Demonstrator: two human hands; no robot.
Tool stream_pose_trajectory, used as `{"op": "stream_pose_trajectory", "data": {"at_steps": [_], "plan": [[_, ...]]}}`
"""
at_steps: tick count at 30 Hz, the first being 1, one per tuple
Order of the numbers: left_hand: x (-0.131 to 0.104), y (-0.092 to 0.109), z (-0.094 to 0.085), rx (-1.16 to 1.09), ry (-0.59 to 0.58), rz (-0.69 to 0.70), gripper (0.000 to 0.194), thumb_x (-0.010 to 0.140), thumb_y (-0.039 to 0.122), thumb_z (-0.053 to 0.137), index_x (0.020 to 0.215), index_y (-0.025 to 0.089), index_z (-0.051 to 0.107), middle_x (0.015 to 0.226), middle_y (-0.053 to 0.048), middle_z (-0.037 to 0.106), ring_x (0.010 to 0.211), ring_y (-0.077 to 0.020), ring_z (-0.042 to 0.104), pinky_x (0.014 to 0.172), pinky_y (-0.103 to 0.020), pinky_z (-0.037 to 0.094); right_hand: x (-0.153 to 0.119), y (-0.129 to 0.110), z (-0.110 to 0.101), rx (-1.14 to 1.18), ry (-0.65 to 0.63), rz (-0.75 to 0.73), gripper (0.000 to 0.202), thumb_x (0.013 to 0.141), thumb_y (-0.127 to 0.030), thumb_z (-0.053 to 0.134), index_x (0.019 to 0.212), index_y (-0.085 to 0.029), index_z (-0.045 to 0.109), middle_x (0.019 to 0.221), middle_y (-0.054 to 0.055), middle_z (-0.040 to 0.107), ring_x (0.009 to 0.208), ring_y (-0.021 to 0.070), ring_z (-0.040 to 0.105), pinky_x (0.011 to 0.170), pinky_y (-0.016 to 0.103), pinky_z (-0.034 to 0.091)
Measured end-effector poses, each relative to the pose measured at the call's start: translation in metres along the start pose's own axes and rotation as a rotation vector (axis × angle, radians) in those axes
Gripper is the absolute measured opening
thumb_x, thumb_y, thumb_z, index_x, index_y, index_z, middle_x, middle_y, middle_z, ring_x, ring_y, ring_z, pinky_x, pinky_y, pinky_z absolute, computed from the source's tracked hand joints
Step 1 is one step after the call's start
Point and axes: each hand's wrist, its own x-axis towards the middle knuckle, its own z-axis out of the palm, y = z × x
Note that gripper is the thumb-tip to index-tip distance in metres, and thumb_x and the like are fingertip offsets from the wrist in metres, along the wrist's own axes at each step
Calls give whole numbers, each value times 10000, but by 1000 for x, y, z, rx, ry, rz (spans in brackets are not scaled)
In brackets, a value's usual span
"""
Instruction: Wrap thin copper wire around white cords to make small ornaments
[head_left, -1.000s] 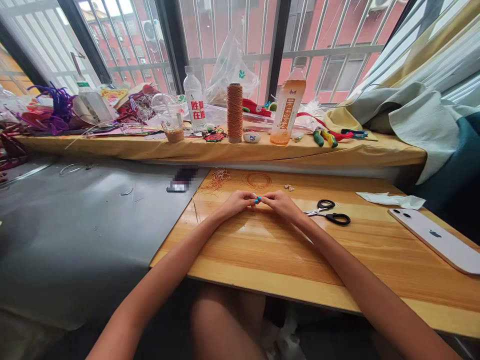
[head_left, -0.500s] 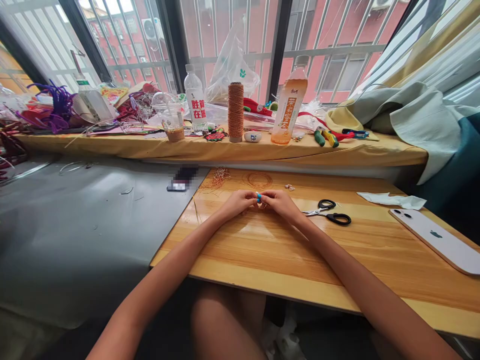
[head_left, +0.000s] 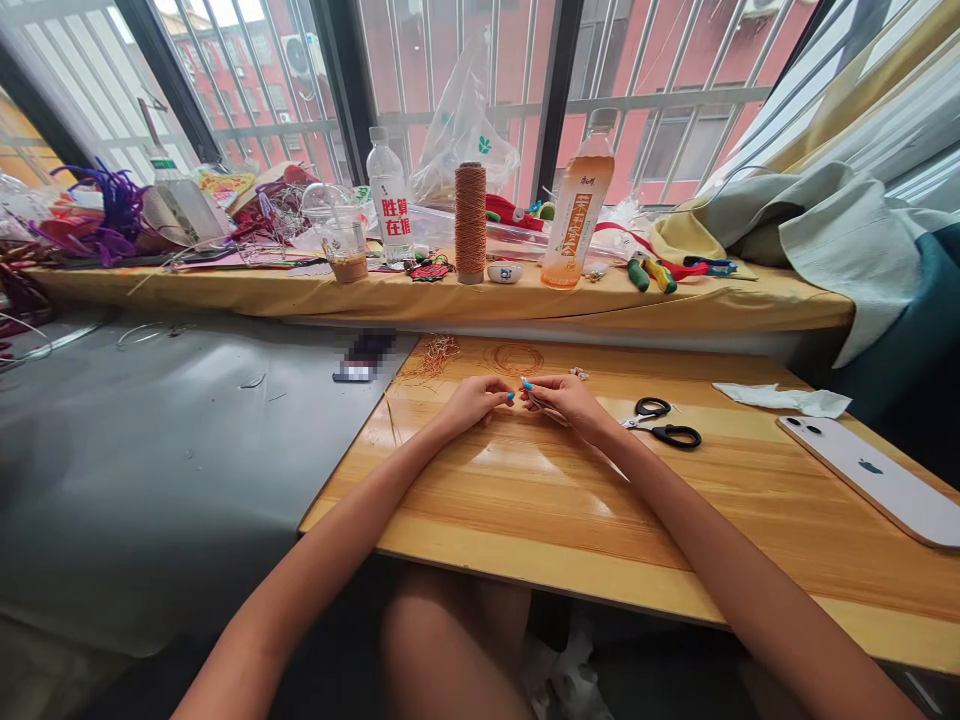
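Over the wooden board, my left hand (head_left: 480, 400) is closed, thumb and fingertips pinched together; whatever sits between them is too small to make out. Just to its right my right hand (head_left: 562, 398) pinches a tiny pale piece (head_left: 524, 381) at its fingertips, its kind unclear. The two hands are a small gap apart. Beyond them lie a coil of thin copper-coloured cord (head_left: 517, 359), a heap of short cord pieces (head_left: 437, 354) and a few small pale bits (head_left: 579, 374). Black-handled scissors (head_left: 660, 422) rest right of my right hand, blades partly behind it.
The wooden board (head_left: 525, 520) adjoins a grey surface (head_left: 165, 460) with a dark phone (head_left: 364, 360). A white phone (head_left: 874, 475) and a tissue (head_left: 784, 398) lie at right. On the sill stand a cord spool (head_left: 471, 225), bottles (head_left: 576, 215), a plastic cup (head_left: 346, 245) and pliers (head_left: 651, 275).
My hands, which met at the fingertips, have drawn slightly apart. The right hand has shifted a little and turned, with the pale piece now at its fingertips.
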Motion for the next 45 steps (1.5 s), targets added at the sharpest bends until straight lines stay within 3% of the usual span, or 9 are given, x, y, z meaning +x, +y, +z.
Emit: {"op": "stream_pose_trajectory", "data": {"at_steps": [8,12,15,18,21,25,33,45], "plan": [[2,-5,4,94,103,46,188,746,242,452,767,128,600,530,29,547,380,-49,401,421,-171,314,0,0,3,-264,18,-10,121,636,-229,605,636,-122,662,494,-7,591,481,79,507,482,177,392],[3,-8,8,241,195,178,157,741,224,478,753,143,613,697,-16,629,590,-97,530,572,-192,382,-1,0,7,-301,81,0,102,649,-190,593,587,-122,638,481,1,589,467,91,526,467,180,406],[2,-10,10,299,237,278,159,751,228,477,769,148,612,782,-34,641,713,-123,552,652,-210,386,-1,0,9,-242,100,47,123,657,-177,595,548,-121,612,469,8,585,451,93,534,457,181,413],[0,-7,10,271,218,302,172,757,243,472,782,148,613,779,-32,639,697,-117,546,634,-203,382,0,2,10,-125,92,98,141,669,-174,597,537,-122,602,455,8,582,433,89,528,460,186,424],[-1,-4,9,162,144,226,212,757,288,470,801,142,617,638,-7,607,561,-92,508,534,-184,359,-1,3,10,-44,100,128,144,676,-166,600,541,-116,607,440,7,578,411,81,515,450,182,423],[1,-4,8,-18,59,88,273,758,341,450,805,126,610,419,50,446,387,-61,385,417,-173,282,-3,1,11,17,98,146,153,672,-151,610,525,-106,609,424,10,569,397,76,505,441,178,426],[5,-9,8,-105,39,8,237,712,338,506,784,128,591,395,69,402,368,-50,360,397,-164,257,-7,-5,15,126,66,214,189,705,-70,541,527,-100,596,457,30,587,438,86,550,479,173,470],[0,-5,14,264,229,291,105,740,207,493,762,152,580,716,-5,604,603,-82,495,594,-188,372,-11,-10,11,185,22,287,153,695,-41,530,571,-84,607,512,39,604,457,64,539,475,139,450]]}}
